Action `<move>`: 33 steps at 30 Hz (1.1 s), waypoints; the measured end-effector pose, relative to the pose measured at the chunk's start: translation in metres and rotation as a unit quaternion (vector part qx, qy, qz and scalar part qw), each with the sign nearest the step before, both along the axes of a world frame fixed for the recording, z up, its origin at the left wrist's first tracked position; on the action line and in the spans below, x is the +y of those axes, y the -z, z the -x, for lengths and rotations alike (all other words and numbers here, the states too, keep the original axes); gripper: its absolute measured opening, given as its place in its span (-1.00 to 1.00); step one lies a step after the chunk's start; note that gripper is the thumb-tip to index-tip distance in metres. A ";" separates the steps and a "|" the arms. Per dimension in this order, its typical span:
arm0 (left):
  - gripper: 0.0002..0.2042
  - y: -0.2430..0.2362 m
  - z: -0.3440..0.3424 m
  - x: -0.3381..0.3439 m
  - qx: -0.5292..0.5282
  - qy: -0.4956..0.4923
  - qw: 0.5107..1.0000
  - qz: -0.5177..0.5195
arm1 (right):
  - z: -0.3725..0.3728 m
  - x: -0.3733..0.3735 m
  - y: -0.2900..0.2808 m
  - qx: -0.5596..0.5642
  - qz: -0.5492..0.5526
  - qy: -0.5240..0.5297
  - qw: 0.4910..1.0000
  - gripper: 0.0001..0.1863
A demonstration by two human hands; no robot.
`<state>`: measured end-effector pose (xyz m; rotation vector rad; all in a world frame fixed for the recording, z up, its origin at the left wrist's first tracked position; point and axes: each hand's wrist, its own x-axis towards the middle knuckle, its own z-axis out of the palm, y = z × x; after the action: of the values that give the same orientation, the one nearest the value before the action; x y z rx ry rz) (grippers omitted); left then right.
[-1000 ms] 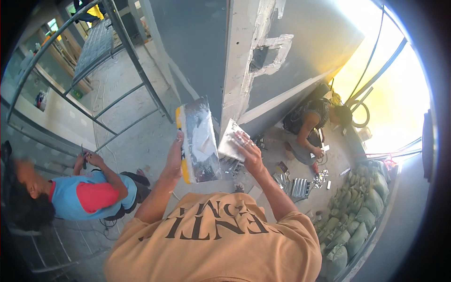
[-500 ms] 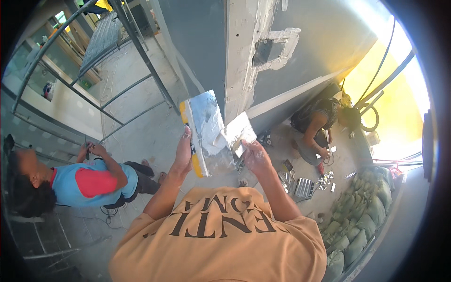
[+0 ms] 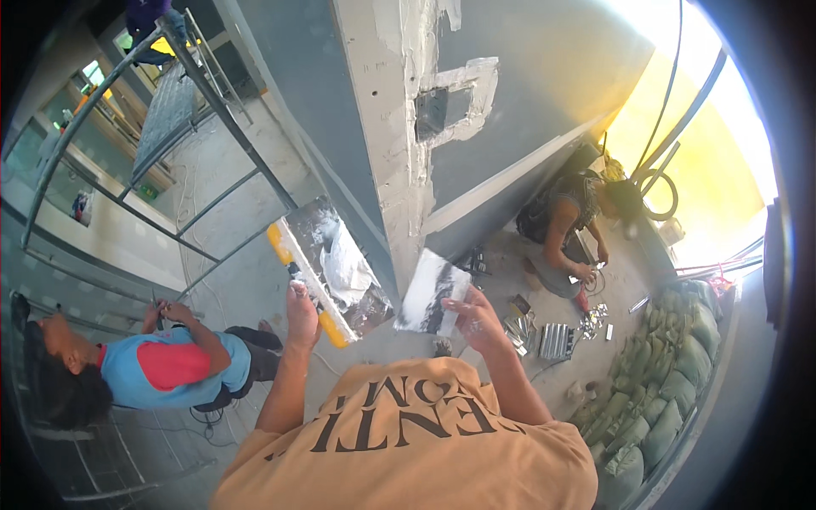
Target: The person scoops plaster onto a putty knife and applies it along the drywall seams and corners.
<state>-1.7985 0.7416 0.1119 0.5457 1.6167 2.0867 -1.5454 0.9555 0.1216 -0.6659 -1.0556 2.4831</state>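
My left hand (image 3: 303,318) grips a wide steel blade (image 3: 361,310) with a yellow edge grip, tilted to the left, a lump of white paste (image 3: 344,263) lying on its face. My right hand (image 3: 476,320) holds a smaller flat blade (image 3: 432,293), its surface streaked with white paste. The two blades are side by side, slightly apart. Above them stands a grey board wall corner (image 3: 378,153), with rough white paste along a vertical strip and around a square cut-out (image 3: 432,115).
A co-worker (image 3: 170,365) in blue and red stands at left beside metal scaffold (image 3: 246,149). Another crouches at right (image 3: 561,225) among metal pieces (image 3: 557,340). Green sacks (image 3: 671,382) line the lower right. Cables and pipes (image 3: 671,144) hang at right; another person (image 3: 153,21) is at far top left.
The blades have come lower in the view and drawn apart; earlier the small one touched or overlapped the wide one. The wide blade now tilts further left. The wall corner has shifted leftward in view.
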 end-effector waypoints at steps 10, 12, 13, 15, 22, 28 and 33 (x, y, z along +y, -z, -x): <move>-0.34 0.003 -0.022 0.080 0.076 0.052 0.996 -0.004 | 0.009 0.037 -0.015 0.010 -0.062 -0.028 0.998 -0.49; -0.31 0.002 -0.029 0.089 0.085 0.056 0.995 0.013 | 0.009 0.049 -0.014 0.010 -0.052 -0.027 0.998 -0.48; -0.30 -0.004 -0.036 0.094 0.094 0.053 0.994 0.014 | 0.011 0.056 -0.009 0.017 -0.064 -0.023 0.998 -0.48; -0.30 -0.009 -0.049 0.103 0.105 0.049 0.993 0.016 | 0.010 0.068 -0.006 0.025 -0.073 -0.020 0.997 -0.47; -0.38 -0.005 -0.082 0.118 0.125 0.028 0.992 -0.014 | 0.015 0.102 -0.007 0.068 -0.080 -0.077 0.991 -0.46; -0.33 0.003 -0.077 0.126 0.163 0.059 0.985 0.010 | 0.019 0.145 0.001 0.086 0.061 -0.137 0.985 -0.52; -0.34 0.010 -0.065 0.131 0.105 0.105 0.988 0.032 | 0.028 0.170 0.031 0.083 0.142 -0.174 0.971 -0.63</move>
<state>-1.7340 0.8725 0.1021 0.8997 1.6531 1.8679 -1.5738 1.1260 0.0905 -0.3606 -0.8182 2.9718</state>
